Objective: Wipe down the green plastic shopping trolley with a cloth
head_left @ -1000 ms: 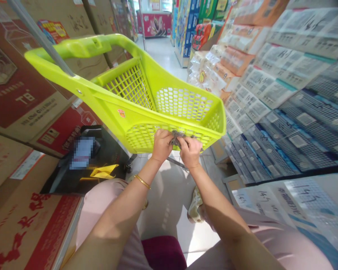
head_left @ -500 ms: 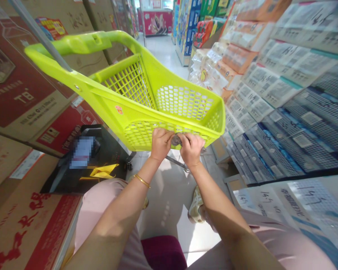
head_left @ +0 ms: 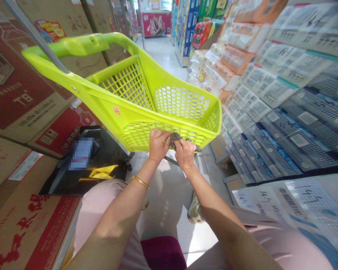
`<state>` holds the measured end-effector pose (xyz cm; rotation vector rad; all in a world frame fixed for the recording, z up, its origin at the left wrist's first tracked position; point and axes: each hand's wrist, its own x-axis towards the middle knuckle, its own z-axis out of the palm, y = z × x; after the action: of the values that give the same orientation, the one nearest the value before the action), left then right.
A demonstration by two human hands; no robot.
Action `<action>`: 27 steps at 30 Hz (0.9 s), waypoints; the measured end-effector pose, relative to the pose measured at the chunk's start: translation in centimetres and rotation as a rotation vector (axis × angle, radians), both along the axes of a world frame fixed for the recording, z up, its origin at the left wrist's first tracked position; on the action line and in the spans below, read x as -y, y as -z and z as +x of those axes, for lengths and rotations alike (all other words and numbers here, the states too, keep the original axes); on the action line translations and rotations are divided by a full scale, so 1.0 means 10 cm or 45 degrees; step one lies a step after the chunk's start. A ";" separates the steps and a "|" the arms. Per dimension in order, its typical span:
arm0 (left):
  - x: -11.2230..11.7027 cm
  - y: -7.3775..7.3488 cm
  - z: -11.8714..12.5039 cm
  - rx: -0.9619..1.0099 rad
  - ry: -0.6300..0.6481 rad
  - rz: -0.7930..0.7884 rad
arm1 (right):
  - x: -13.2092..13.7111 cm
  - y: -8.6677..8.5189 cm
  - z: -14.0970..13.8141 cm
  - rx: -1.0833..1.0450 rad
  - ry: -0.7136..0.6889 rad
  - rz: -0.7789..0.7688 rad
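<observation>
A lime-green plastic shopping trolley basket (head_left: pixel 169 88) is tilted in front of me in a shop aisle. Both hands are pressed against its near perforated side. My left hand (head_left: pixel 158 144), with a gold bangle on the wrist, is closed on one end of a small grey rag (head_left: pixel 175 137). My right hand (head_left: pixel 184 153) is closed on the other end of the same rag, just below the basket's rim. The rag is bunched between the two hands and partly hidden by the fingers.
Stacked cardboard boxes (head_left: pixel 22 93) line the left side. Shelves of packaged goods (head_left: pixel 284 93) fill the right. A black bag (head_left: pixel 92 157) with a yellow item sits on the boxes at left. The tiled aisle floor (head_left: pixel 169 56) runs ahead. My knees and a shoe (head_left: pixel 195 208) are below.
Both hands have shifted slightly left along the basket side with the rag. The basket and the view have moved a little left too.
</observation>
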<state>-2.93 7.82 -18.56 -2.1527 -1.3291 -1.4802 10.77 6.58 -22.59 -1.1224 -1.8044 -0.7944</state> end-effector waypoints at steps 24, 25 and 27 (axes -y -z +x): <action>0.03 0.01 0.00 -0.012 -0.062 0.036 | -0.05 -0.35 -0.02 -0.202 0.006 -0.085; 0.03 0.02 -0.01 -0.014 -0.057 0.041 | -0.04 -0.26 -0.03 -0.186 -0.015 -0.123; 0.02 0.02 0.00 -0.009 -0.055 0.032 | -0.02 -0.09 -0.02 -0.138 -0.071 -0.167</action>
<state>-2.97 7.59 -18.74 -2.0980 -1.3390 -1.4638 10.53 6.79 -21.67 -1.1704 -1.8091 -0.5784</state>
